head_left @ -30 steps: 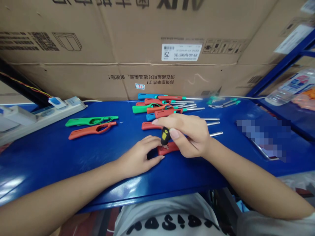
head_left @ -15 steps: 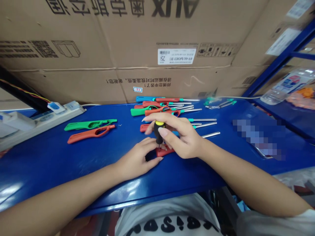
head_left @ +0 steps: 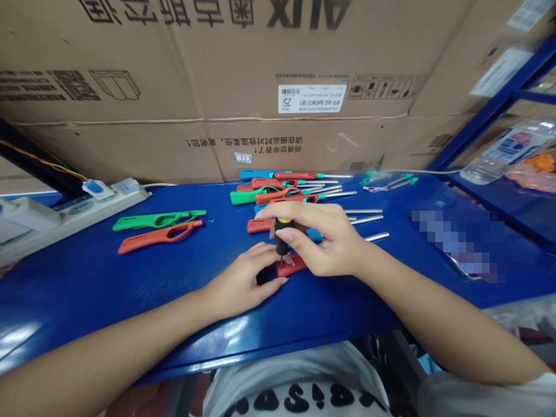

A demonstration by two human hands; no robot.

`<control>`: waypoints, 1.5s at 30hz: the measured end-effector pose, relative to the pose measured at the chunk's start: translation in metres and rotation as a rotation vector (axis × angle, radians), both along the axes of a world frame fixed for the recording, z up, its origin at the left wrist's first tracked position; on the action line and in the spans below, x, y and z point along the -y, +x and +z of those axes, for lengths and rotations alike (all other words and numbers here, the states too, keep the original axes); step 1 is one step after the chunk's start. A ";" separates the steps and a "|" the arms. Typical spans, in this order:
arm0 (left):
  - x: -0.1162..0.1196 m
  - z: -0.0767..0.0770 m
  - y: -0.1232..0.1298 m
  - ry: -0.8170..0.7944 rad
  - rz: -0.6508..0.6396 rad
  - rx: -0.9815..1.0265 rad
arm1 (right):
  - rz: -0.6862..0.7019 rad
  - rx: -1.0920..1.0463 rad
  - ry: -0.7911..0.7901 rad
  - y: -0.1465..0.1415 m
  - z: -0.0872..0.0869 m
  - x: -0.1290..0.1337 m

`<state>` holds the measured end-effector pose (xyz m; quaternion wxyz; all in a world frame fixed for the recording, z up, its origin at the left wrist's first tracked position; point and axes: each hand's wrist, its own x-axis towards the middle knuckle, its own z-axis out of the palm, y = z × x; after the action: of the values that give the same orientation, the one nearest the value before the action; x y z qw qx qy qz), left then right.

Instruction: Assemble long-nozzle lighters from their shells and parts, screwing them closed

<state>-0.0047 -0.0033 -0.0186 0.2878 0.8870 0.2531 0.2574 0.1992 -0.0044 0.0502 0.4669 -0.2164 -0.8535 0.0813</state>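
My right hand (head_left: 328,240) is closed round a short black screwdriver (head_left: 282,243) with a yellow band near its top. The screwdriver stands nearly upright, its tip on the handle end of a red gas lighter (head_left: 292,266) lying on the blue table. My left hand (head_left: 247,278) grips that end of the lighter, thumb on the near side and fingers on the far side. My right hand hides much of the lighter. Just beyond the hands lies a group of lighters with metal tubes, among them a green one (head_left: 245,197) and an orange one (head_left: 271,197).
Left on the blue table (head_left: 174,336) lie a green handle shell (head_left: 143,222), an orange handle shell (head_left: 152,238) and small screws (head_left: 211,220). A power strip (head_left: 78,217) is at far left. A cardboard box (head_left: 152,136) stands behind; a plastic bottle (head_left: 482,168) lies at right.
My right hand's fingers have shifted round the screwdriver handle, and the hand has turned slightly. My left hand and the red lighter have stayed in place.
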 end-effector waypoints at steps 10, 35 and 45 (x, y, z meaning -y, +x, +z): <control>0.000 0.001 -0.001 -0.007 0.001 -0.023 | 0.070 -0.074 -0.088 0.002 -0.001 -0.003; -0.002 0.012 0.001 0.006 0.115 -0.082 | -0.044 -0.158 -0.224 0.014 0.028 0.006; -0.016 0.022 -0.005 0.064 0.155 -0.216 | -0.378 0.693 -0.415 0.105 0.003 -0.043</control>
<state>-0.0100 0.0132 0.0036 0.2095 0.8961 0.3419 0.1901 0.3046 0.0383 0.0527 0.1065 -0.4721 -0.8708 0.0868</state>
